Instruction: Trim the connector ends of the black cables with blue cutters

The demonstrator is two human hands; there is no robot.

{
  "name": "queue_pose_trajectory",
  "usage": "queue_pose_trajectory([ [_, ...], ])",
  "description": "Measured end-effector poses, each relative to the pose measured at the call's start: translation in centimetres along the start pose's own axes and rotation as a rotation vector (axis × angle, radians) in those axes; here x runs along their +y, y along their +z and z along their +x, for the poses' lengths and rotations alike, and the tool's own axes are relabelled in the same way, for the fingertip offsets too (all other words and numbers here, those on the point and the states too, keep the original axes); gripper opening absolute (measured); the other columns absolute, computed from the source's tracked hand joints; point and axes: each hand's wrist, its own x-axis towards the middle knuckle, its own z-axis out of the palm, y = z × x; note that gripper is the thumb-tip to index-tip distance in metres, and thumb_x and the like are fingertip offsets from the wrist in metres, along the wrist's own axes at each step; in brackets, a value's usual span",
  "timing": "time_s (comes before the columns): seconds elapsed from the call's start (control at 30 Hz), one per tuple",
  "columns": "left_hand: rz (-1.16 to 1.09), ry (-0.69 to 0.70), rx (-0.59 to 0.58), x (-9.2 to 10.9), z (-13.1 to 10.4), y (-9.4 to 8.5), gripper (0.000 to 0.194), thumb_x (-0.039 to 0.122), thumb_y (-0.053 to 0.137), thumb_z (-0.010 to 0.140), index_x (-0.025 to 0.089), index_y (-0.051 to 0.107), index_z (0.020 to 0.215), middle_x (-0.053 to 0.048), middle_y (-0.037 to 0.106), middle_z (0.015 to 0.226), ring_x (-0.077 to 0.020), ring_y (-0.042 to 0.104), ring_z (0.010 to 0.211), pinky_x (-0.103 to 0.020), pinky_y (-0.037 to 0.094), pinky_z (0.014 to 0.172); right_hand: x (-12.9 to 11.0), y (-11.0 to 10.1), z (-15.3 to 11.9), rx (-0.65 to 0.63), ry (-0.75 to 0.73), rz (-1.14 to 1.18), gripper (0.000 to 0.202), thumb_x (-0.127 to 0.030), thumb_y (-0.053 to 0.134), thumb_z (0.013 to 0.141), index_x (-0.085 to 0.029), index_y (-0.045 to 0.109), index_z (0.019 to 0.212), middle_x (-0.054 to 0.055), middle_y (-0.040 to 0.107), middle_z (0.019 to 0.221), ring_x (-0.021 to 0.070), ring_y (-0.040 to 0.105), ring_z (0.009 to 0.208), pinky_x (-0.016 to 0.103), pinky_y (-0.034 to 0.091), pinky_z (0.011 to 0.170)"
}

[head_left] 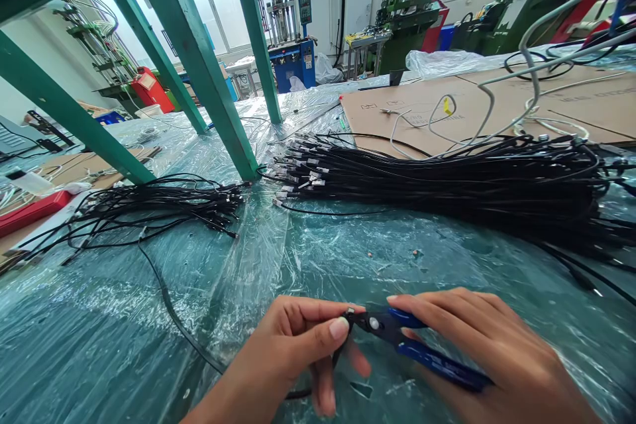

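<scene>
My left hand [303,344] pinches a black cable [193,338] close to its end, between thumb and forefinger. From there the cable runs under the hand and curves away to the upper left over the table. My right hand [487,344] is wrapped round a pair of blue-handled flush cutters [437,363]. The dark jaws meet the cable end right at my left fingertips; whether they are closed on it I cannot make out. My right palm and lower fingers are partly hidden by the handles and the hand itself.
A big bundle of black cables [447,179] lies across the right, a smaller pile of cables [163,209] at left. Green metal posts [199,59] rise from the plastic-covered table [308,258]. Cardboard [422,106] with a grey cable [489,99] lies behind. Machines [412,6] stand beyond.
</scene>
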Motion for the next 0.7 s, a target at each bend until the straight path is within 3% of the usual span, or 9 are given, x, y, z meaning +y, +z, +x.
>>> queue_pose_trajectory([
  [0.37, 0.016, 0.003, -0.012, 0.20, -0.02, 0.10, 0.026, 0.031, 0.061, 0.090, 0.016, 0.074, 0.107, -0.006, 0.074, 0.076, -0.0004, 0.053, 0.038, -0.008, 0.036, 0.038, 0.07, -0.10, 0.16, 0.019, 0.004, 0.002, 0.017, -0.024, 0.050, 0.088, -0.025, 0.065, 0.096, -0.004, 0.070, 0.078, 0.0106, 0.066, 0.068, 0.022, 0.051, 0.062],
  [0.53, -0.092, -0.040, -0.014, 0.11, 0.07, 0.09, 0.028, 0.038, 0.067, 0.084, 0.013, 0.073, 0.096, -0.007, 0.075, 0.071, -0.0024, 0.052, 0.033, -0.009, 0.032, 0.033, 0.41, 0.00, 0.18, 0.007, 0.063, -0.025, 0.019, -0.033, 0.050, 0.088, -0.026, 0.065, 0.098, -0.003, 0.070, 0.081, 0.0127, 0.067, 0.069, 0.022, 0.054, 0.058],
  [0.7, -0.198, -0.021, -0.032, -0.31, 0.37, -0.14, 0.034, 0.041, 0.075, 0.075, 0.011, 0.071, 0.091, -0.008, 0.075, 0.068, -0.0052, 0.055, 0.033, -0.011, 0.034, 0.032, 0.74, 0.05, 0.40, 0.012, 0.024, -0.037, 0.020, -0.030, 0.053, 0.084, -0.026, 0.065, 0.099, -0.001, 0.071, 0.081, 0.0150, 0.068, 0.068, 0.024, 0.055, 0.056],
])
